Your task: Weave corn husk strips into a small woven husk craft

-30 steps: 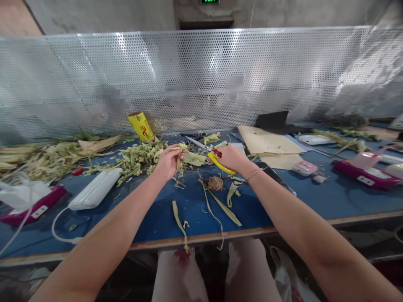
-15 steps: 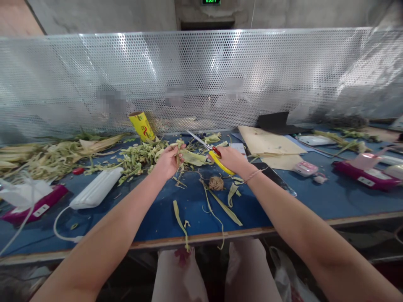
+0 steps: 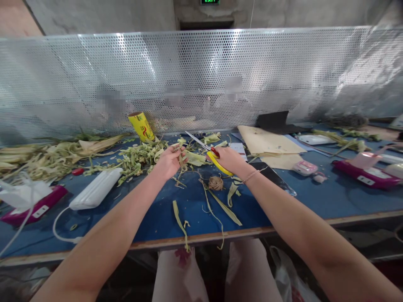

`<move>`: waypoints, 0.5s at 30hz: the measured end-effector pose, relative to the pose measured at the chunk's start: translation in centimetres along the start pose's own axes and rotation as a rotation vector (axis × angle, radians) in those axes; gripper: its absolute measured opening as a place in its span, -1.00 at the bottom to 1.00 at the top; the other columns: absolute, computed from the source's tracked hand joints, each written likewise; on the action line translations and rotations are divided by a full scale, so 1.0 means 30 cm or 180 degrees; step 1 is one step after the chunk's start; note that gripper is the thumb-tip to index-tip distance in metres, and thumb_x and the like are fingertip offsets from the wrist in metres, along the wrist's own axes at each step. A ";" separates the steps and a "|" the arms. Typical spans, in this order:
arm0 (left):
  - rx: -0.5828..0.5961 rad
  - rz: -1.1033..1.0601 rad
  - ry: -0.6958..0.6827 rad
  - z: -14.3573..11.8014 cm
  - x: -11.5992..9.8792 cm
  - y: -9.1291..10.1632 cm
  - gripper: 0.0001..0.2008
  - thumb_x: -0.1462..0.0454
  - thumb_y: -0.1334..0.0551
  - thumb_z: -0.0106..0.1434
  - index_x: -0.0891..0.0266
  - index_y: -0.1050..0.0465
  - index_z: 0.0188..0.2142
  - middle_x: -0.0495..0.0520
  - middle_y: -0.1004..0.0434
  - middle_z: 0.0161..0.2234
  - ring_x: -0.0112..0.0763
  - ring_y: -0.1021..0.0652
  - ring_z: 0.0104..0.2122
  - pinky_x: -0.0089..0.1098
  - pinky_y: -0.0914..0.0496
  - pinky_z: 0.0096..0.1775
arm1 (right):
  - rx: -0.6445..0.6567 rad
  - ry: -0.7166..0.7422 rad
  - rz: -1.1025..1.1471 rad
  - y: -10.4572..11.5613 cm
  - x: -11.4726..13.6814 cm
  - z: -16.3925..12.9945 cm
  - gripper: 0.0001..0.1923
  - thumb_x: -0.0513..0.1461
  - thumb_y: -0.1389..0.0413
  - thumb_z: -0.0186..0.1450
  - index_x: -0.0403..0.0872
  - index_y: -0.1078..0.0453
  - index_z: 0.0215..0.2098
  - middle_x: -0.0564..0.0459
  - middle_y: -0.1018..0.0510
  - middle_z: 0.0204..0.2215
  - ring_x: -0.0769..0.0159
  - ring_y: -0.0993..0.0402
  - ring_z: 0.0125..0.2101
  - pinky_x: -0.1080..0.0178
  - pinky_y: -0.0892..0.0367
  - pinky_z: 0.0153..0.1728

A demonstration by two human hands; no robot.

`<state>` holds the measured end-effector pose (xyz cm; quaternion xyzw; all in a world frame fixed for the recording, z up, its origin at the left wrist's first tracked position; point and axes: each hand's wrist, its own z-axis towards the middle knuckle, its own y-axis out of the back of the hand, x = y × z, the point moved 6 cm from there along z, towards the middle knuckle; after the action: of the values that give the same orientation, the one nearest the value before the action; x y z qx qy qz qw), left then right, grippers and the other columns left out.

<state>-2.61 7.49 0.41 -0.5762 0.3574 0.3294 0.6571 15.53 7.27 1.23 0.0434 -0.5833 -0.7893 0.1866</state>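
Note:
My left hand (image 3: pixel 171 160) is closed around a small piece of pale green corn husk (image 3: pixel 181 147), partly hidden by the fingers. In my right hand (image 3: pixel 228 158) is a pair of scissors (image 3: pixel 217 163) with yellow and red handles. Their blades point up and left, a little apart from the husk piece. Behind and between the hands lie more husk strips (image 3: pixel 195 159). A ball of brown twine (image 3: pixel 215 183) sits on the blue table below the scissors, its loose end trailing toward the front edge. Long husk strips (image 3: pixel 227 209) lie around it.
A heap of husk pieces (image 3: pixel 135 161) and a leaning yellow tube (image 3: pixel 141 126) stand left of centre. A white power bank-like box (image 3: pixel 96 188) with a cable lies left. Brown paper (image 3: pixel 267 140) and a dark flat tablet-like thing (image 3: pixel 277 179) lie right. A perforated metal screen (image 3: pixel 201 63) closes the back.
Very little differs. My left hand has turned slightly and shifted a touch to the right, and my right hand with the scissors has moved slightly left.

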 end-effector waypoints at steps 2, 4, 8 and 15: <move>0.0069 -0.0035 0.0052 -0.001 0.001 -0.004 -0.79 0.53 -0.12 -0.02 0.24 -0.28 -0.42 -0.08 -0.34 -0.52 -0.57 -0.41 -0.56 -0.39 -0.40 -0.42 | 0.0005 -0.0027 0.0012 -0.003 -0.004 0.002 -0.36 0.20 0.28 0.19 -0.14 -0.29 -0.29 -0.17 -0.51 -0.36 0.12 -0.45 -0.31 0.26 -0.20 -0.40; 0.0048 -0.0094 0.0088 -0.002 -0.002 -0.002 -0.81 0.52 -0.09 -0.03 0.24 -0.26 -0.46 -0.09 -0.30 -0.56 -0.56 -0.40 -0.58 -0.39 -0.40 -0.42 | 0.0019 -0.0054 0.0026 -0.006 -0.008 0.003 -0.37 0.19 0.27 0.20 -0.15 -0.28 -0.27 -0.18 -0.50 -0.35 0.13 -0.45 -0.31 0.27 -0.20 -0.40; -0.0124 -0.0274 0.0104 0.000 -0.013 0.002 -0.86 0.49 -0.04 -0.01 0.26 -0.25 -0.52 -0.09 -0.23 -0.64 -0.56 -0.35 -0.63 -0.42 -0.37 -0.46 | 0.0011 -0.0039 0.0053 -0.006 -0.008 0.002 -0.37 0.18 0.28 0.21 -0.16 -0.26 -0.25 -0.18 -0.50 -0.37 0.14 -0.44 -0.31 0.29 -0.17 -0.41; -0.0415 0.0128 -0.0280 0.010 -0.022 0.024 -0.92 0.41 -0.14 0.09 0.33 -0.35 -0.52 -0.09 -0.24 -0.67 -0.64 -0.27 -0.69 -0.56 -0.23 -0.61 | -0.0048 0.0183 0.0192 0.010 0.015 -0.008 -0.40 0.17 0.24 0.22 -0.18 -0.24 -0.22 -0.15 -0.48 -0.40 0.16 -0.42 -0.37 0.29 -0.13 -0.45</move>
<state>-3.53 7.85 0.63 -0.5954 0.3176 0.3900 0.6265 15.25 6.82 1.50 0.0470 -0.5727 -0.7862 0.2274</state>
